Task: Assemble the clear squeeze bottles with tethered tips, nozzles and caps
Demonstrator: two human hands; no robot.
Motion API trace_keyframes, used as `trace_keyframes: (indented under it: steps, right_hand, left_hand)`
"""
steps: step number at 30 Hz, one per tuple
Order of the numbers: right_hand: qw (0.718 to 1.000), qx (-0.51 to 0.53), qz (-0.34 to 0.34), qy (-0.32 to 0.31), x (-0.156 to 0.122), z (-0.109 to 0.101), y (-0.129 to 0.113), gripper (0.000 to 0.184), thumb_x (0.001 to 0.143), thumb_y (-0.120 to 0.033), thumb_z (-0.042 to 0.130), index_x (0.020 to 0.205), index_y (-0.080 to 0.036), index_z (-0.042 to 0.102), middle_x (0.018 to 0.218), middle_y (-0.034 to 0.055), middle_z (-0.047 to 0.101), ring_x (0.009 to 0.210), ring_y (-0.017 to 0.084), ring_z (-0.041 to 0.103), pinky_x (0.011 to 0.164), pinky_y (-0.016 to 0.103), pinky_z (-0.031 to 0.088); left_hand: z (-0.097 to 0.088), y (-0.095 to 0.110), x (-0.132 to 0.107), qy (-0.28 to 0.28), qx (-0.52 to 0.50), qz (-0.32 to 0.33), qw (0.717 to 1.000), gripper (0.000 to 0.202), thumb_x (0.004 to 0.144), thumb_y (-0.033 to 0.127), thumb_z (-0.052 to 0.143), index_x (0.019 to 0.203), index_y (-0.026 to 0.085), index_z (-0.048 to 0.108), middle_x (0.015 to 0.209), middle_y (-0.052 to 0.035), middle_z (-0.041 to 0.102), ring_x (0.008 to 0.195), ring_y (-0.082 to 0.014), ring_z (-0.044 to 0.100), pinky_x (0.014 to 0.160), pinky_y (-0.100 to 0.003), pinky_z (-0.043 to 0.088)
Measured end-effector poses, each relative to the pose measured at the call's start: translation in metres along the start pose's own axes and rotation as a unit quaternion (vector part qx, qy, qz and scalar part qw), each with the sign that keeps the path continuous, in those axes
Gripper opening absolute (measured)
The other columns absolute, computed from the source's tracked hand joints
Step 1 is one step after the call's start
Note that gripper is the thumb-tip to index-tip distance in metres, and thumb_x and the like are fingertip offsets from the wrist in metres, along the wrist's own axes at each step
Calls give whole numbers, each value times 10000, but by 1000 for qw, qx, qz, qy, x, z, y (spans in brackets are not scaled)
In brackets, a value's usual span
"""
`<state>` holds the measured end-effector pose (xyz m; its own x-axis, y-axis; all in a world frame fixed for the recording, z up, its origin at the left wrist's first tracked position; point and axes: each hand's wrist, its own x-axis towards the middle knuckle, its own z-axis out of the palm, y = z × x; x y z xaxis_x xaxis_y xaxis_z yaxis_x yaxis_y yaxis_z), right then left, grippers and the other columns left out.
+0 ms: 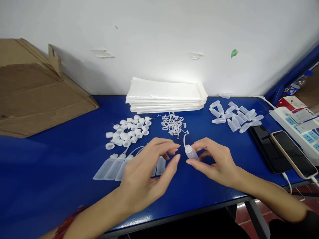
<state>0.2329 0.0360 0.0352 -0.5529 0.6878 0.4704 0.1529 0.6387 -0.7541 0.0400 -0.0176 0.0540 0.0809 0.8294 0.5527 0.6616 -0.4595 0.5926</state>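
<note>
My right hand (216, 162) pinches a small translucent plastic bottle (191, 152) between thumb and fingers, just above the blue table (50, 172). A thin white strap curls up from the bottle's neck. My left hand (147, 172) hovers just left of the bottle, fingers spread and slightly curled, holding nothing. Beneath the left hand lies a row of finished bottles (114, 167) side by side. A pile of white caps (128, 131) sits behind them, and a small heap of white ring straps (173, 125) lies past the bottle.
A heap of bare bottles (234, 116) lies at the right rear. A stack of white bags (166, 96) leans by the wall. A cardboard box (37, 89) fills the left. Two phones (281, 151) and a power strip (299, 127) sit at the right edge.
</note>
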Motion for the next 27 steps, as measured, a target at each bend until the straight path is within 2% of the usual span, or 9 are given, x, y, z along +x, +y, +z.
trace_keyframes:
  steps: [4, 7, 9, 14, 17, 20, 22, 24, 27]
  right_hand:
    - [996, 40, 75, 17, 1, 2, -2, 185, 869, -295, 682, 999, -199, 593, 883, 21, 644, 760, 123, 651, 593, 204, 586]
    - [990, 82, 118, 11, 1, 3, -4, 218, 832, -298, 712, 982, -210, 581, 878, 14, 631, 731, 120, 642, 560, 205, 575]
    - [985, 103, 136, 4, 1, 4, -5, 214, 812, -285, 719, 950, -211, 573, 866, 5, 624, 703, 111, 630, 536, 199, 561]
    - [983, 110, 150, 4, 2, 4, -6, 177, 792, -258, 711, 864, -214, 555, 840, -6, 613, 692, 109, 615, 528, 201, 544]
    - [983, 110, 144, 1, 1, 5, -5, 170, 803, -272, 704, 872, -217, 559, 840, -7, 618, 694, 110, 611, 540, 209, 547]
    - [982, 120, 142, -6, 0, 6, -5, 212, 817, -342, 717, 864, -212, 556, 814, -10, 597, 678, 108, 602, 553, 220, 557]
    - [982, 129, 140, -10, 1, 6, -6, 259, 810, -386, 734, 862, -205, 556, 807, -10, 582, 673, 109, 602, 570, 231, 568]
    - [982, 132, 135, -11, 1, 4, -7, 261, 818, -391, 730, 878, -198, 564, 833, 4, 590, 696, 117, 620, 593, 244, 578]
    - [985, 122, 124, 5, 4, 0, -9, 186, 855, -336, 689, 897, -194, 576, 879, 25, 615, 732, 126, 646, 601, 243, 575]
  left_hand:
    - [5, 1, -2, -10, 148, 179, 973, 271, 874, 136, 644, 1136, 112, 578, 1048, -155, 663, 957, -261, 664, 797, -383, 584]
    - [9, 2, -1, -9, 215, 273, 938, 329, 849, 136, 708, 1107, -30, 589, 1054, -224, 696, 1002, -316, 664, 830, -437, 593]
    - [10, 2, -1, -5, 243, 303, 921, 358, 839, 153, 735, 1085, -70, 600, 1031, -231, 719, 983, -320, 683, 813, -425, 606]
    - [10, 1, -3, -3, 283, 326, 902, 344, 853, 190, 735, 1077, -45, 623, 991, -186, 754, 907, -294, 722, 709, -389, 618]
    - [11, 2, -4, -9, 280, 323, 904, 340, 849, 182, 734, 1074, -46, 621, 986, -185, 752, 916, -298, 714, 723, -397, 612]
    - [12, 4, -6, -20, 232, 284, 930, 264, 859, 119, 688, 1066, -22, 607, 1003, -196, 731, 970, -294, 679, 813, -422, 590]
    - [10, 3, -8, -41, 167, 207, 963, 224, 896, 123, 617, 1103, 43, 589, 1060, -173, 706, 1019, -270, 640, 869, -431, 565]
    - [6, 0, -11, -78, 94, 110, 986, 235, 926, 203, 574, 1152, 139, 568, 1130, -126, 675, 1066, -252, 597, 885, -426, 552]
    - [-5, -11, -16, -141, 37, 22, 989, 305, 913, 309, 585, 1208, 252, 536, 1198, -64, 644, 1121, -250, 554, 879, -408, 549]
